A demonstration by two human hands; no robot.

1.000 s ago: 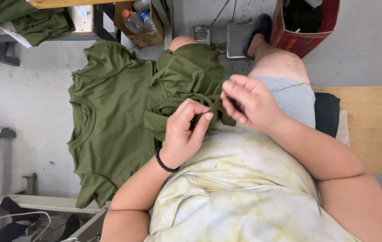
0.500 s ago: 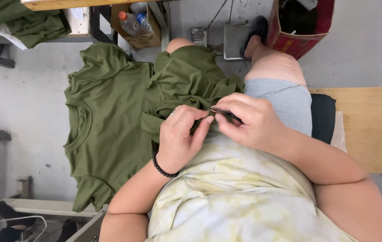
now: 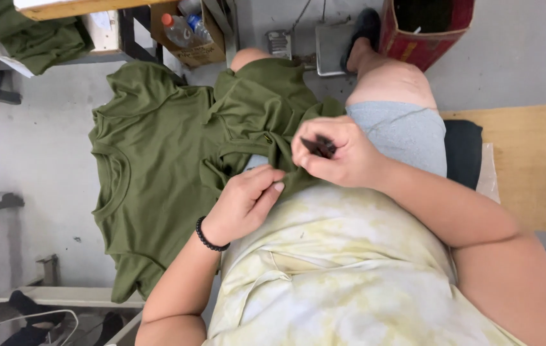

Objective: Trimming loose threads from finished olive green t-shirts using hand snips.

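Across your lap and the grey floor [image 3: 23, 141] lies one olive-green T-shirt [image 3: 157, 166]; your left hand [image 3: 247, 202] pinches its fabric, your right hand [image 3: 337, 154] closes on a small dark tool [image 3: 319, 147] beside it. Ahead: one red bin [image 3: 427, 32], two bottles [image 3: 180, 25], one pedal [image 3: 332, 40]

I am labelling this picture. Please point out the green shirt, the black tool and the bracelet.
green shirt [image 3: 157, 173], head view, on its flat front.
black tool [image 3: 319, 147], head view, on the part showing in the right hand.
bracelet [image 3: 207, 237], head view, on the beads at the left wrist.
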